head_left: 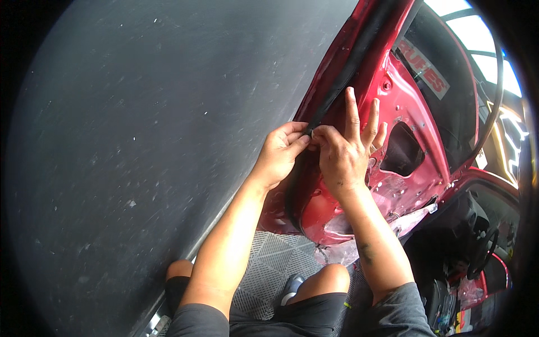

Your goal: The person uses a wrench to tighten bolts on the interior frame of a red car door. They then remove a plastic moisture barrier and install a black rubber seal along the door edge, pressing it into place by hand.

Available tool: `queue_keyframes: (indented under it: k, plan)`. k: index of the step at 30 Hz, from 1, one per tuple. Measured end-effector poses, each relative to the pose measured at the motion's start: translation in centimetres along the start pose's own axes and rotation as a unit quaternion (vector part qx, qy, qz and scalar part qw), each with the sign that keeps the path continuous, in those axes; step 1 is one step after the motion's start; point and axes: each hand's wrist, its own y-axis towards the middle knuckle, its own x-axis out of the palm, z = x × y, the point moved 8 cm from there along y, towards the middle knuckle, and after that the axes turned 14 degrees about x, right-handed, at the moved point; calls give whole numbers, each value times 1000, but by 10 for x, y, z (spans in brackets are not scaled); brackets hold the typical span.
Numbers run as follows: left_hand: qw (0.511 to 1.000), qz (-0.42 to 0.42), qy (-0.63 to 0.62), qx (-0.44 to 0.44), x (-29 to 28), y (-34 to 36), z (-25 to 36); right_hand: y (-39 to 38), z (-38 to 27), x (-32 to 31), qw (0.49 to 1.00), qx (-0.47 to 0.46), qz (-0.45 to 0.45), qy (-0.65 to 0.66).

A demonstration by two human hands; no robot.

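Note:
A red car door (pixel 422 106), bare of its inner panel, stands open in front of me. Along its edge runs a black rubber weatherstrip (pixel 349 70). My left hand (pixel 282 150) pinches the strip between thumb and fingers about midway down the edge. Right beside it, the thumb and forefinger of my right hand (pixel 343 156) are pinched at the same spot, while its other fingers stretch upward over the red metal. The fingertips almost meet and hide the bit of strip between them. Below the hands, the strip curves along the door's lower corner.
A dark grey, scuffed wall (pixel 140 123) rises close on the left. Grey floor tiles (pixel 264 264) with a grid pattern lie below. Clear plastic sheeting (pixel 412 220) hangs off the door's lower part. At the right is the car's interior with a steering wheel (pixel 484 253).

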Motion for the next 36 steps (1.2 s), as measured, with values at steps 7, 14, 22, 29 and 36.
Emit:
queue_keyframes:
  k: [7, 14, 22, 29, 36]
  plan:
    - [1000, 12, 16, 9, 3, -6, 6, 0, -2, -1, 1000, 15, -11, 10]
    - [999, 20, 18, 22, -1, -8, 7, -2, -7, 0, 999, -2, 28, 17]
    - [998, 32, 52, 33, 3, -10, 8, -1, -25, -2, 991, -87, 23, -102]
    - [997, 43, 55, 41, -3, -13, 13, 1, -42, -1, 957, -214, -28, -193]
    - [991, 27, 113, 63, -4, -20, 26, 1, -59, 2, 932, -307, -52, -185]
